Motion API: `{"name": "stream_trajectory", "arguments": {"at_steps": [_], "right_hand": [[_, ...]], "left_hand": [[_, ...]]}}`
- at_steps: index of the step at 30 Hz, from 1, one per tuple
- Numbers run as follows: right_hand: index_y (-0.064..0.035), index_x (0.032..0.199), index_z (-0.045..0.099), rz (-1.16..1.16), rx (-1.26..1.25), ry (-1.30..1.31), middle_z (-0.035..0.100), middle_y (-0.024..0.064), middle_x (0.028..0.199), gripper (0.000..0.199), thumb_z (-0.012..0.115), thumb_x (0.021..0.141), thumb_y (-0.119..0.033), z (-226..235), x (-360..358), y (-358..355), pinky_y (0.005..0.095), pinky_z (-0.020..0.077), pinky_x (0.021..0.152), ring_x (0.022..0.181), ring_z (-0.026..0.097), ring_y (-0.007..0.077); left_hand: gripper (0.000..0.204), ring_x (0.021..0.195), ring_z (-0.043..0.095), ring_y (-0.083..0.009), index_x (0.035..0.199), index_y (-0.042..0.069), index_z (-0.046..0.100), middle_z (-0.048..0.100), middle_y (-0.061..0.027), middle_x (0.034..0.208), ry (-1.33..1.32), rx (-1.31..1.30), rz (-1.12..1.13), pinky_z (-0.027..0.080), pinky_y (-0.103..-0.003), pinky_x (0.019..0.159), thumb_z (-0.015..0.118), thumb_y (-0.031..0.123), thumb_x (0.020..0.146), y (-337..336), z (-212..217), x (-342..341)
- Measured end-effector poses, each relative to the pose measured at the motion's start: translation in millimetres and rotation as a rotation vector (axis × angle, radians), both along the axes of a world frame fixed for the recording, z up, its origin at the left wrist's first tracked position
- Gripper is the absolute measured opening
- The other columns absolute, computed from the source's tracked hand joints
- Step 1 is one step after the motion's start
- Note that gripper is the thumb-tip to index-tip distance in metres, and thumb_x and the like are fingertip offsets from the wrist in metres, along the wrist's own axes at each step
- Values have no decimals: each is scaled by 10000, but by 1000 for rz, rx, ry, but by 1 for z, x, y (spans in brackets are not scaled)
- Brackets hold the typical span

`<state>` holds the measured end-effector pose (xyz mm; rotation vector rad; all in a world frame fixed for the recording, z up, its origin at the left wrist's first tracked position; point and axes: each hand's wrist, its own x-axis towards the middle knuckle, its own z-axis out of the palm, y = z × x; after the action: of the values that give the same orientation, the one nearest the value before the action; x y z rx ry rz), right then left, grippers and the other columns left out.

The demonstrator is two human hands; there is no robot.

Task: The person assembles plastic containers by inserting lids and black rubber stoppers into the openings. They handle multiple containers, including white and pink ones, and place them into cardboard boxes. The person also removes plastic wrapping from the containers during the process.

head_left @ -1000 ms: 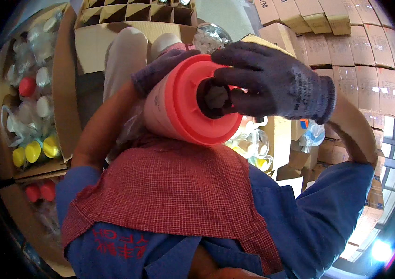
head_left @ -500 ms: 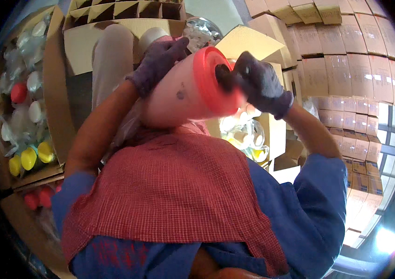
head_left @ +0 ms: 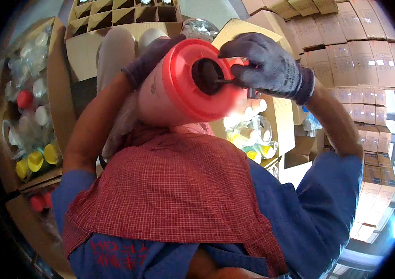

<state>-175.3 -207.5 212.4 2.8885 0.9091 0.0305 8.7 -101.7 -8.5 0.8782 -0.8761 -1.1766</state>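
Note:
A large pink plastic canister (head_left: 153, 103) with a red rim (head_left: 180, 81) lies tilted above my lap, its round dark opening (head_left: 205, 76) facing up and to the right. My left hand (head_left: 148, 60), in a dark grey glove, grips its far left side; the fingertips are hidden behind it. At the opening's right side my right hand (head_left: 269, 67), gloved too, has its fingers curled in a pinch. A thin dark stick-like piece (head_left: 226, 82) runs from these fingers to the opening; its inner end is lost in the dark.
On the left stands a carton (head_left: 60, 79) of bagged bottles with white, red and yellow caps. Ahead are a divided carton (head_left: 125, 30) and a metal bowl (head_left: 200, 29). An open carton (head_left: 281, 125) with bottles sits at right, before stacked cartons (head_left: 362, 63).
The canister has turned so its opening faces me more. My right hand has shifted slightly right, and the dark piece at the opening, blurred before, now shows as a thin stick.

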Motion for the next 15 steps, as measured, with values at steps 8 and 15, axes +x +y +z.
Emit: {"name": "stream_trajectory", "arguments": {"at_steps": [8,15], "right_hand": [[-107,977,605,219,61,279,557,128,1128,349,759,672,-178,7,31,15,448,480,969,1119,526,363],[-67,1115,607,415,-3,203,551,176,1233,444,744,711,-192,6,48,-1,428,469,980,1180,508,363]], "left_hand": [[276,901,587,-82,1063,5,630,642,-46,986,249,71,-67,488,-251,780,530,243,967,13,12,-16],[314,945,597,-106,1162,35,611,640,-49,1044,-34,-209,-159,498,-262,817,541,272,967,-11,-18,-10]]}}
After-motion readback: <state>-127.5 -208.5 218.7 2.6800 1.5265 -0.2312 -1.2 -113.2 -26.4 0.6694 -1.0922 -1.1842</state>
